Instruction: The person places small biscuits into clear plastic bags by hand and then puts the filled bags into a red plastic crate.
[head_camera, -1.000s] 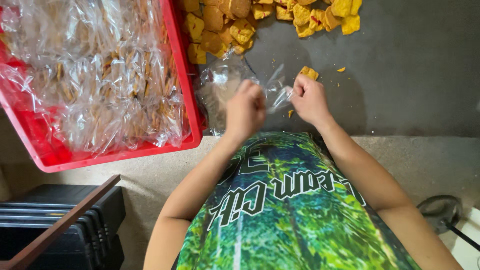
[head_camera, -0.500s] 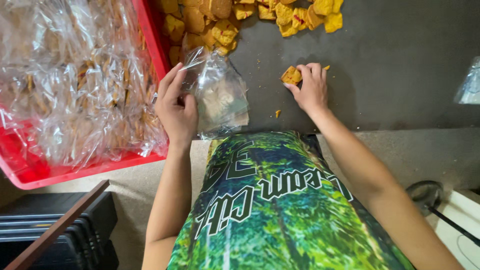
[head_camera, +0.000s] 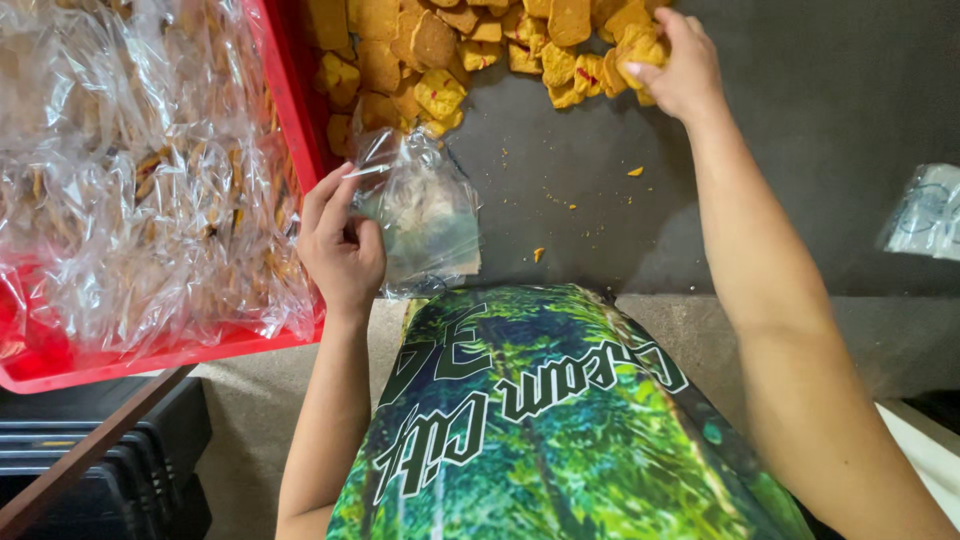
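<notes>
1. My left hand (head_camera: 342, 245) is clenched around the edge of a small clear plastic bag (head_camera: 425, 215), pinching its mouth between thumb and fingers; the bag hangs just to the right of that hand, over the dark mat (head_camera: 800, 130).
2. My right hand (head_camera: 675, 65) is stretched out well ahead and to the right of the left one, its fingers closed on a yellow-orange cracker (head_camera: 640, 45) at the near edge of the cracker pile (head_camera: 450, 50).
3. The pile spreads across the mat from my right hand leftwards, ending just ahead of the bag in my left hand.
4. A few crumbs (head_camera: 636, 171) lie on the mat between my two hands.
5. Right beside my left hand, on its outer side, sits a red plastic crate (head_camera: 300, 130) heaped with filled clear bags (head_camera: 130, 180).
6. Far out past my right forearm, another clear bag (head_camera: 925, 210) lies on the mat's edge.
7. Below my left elbow stands a stack of dark trays (head_camera: 120, 470).
</notes>
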